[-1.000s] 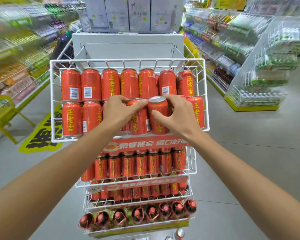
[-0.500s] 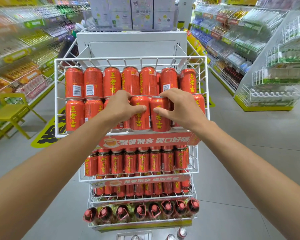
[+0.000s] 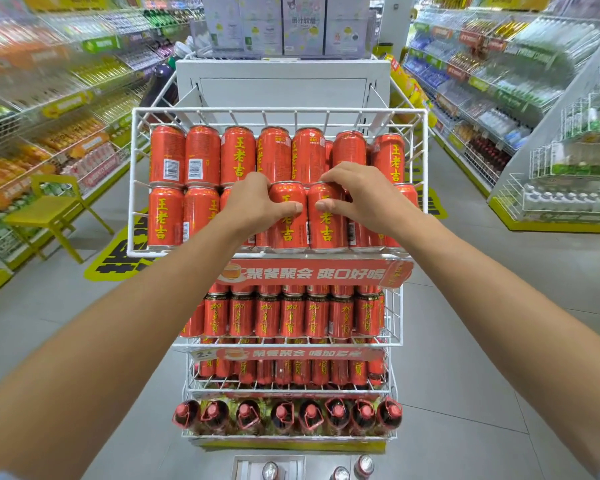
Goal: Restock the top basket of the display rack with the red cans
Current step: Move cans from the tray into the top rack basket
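The white wire top basket [image 3: 136,188] of the display rack holds two rows of upright red cans with yellow lettering. My left hand [image 3: 253,202] grips one front-row red can [image 3: 288,230] from its top and left side. My right hand [image 3: 364,199] grips the neighbouring red can [image 3: 328,230] from its top and right side. Both held cans stand upright, side by side and touching, on the basket floor at the front middle. The back row [image 3: 238,155] is full across the basket.
Lower rack tiers hold more red cans [image 3: 291,320] and dark bottles [image 3: 278,415]. Loose can tops [image 3: 364,464] show at the bottom edge. Stocked store shelves line both sides of the aisle, with a yellow chair [image 3: 56,209] on the left. A red sign [image 3: 312,273] hangs below the basket.
Both hands lowered their cans from a tilted, raised position into the front row, where the cans now stand upright. The view has shifted closer and slightly left.
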A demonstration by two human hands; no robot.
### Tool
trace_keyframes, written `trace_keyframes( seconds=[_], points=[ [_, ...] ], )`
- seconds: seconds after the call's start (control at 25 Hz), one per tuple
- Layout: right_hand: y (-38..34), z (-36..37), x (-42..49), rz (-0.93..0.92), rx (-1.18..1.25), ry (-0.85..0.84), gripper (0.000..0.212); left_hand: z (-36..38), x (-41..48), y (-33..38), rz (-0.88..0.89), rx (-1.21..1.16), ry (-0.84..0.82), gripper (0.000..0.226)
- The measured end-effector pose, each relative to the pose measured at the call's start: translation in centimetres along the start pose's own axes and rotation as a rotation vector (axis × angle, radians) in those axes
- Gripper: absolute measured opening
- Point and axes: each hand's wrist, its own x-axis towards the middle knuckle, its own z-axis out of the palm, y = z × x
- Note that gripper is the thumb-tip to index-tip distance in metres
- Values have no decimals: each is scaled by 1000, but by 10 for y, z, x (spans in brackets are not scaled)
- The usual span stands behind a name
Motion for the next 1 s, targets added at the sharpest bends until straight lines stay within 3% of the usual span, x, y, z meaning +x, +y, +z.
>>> trace_keyframes(
  seconds=[0.32, 0.56, 0.72, 0.84, 1.0],
  points=[
    [-8, 3, -7, 51, -35, 18, 53, -1, 6, 6, -49, 83, -48, 59],
    [-20, -5, -1, 111, -104, -59, 51, -6, 0, 3, -38, -36, -87, 56],
    [-45, -19, 1, 207, -173, -75, 46, -23, -17, 3, 168, 416, -42, 50],
    [-72, -34, -10, 261, -199, -71, 51, -39, -44, 4, 376, 706, -121, 57],
    [-112, -53, -49, 340, -287, -118, 52, -49, -90, -4, 506, 788, -207, 58]
  ],
)
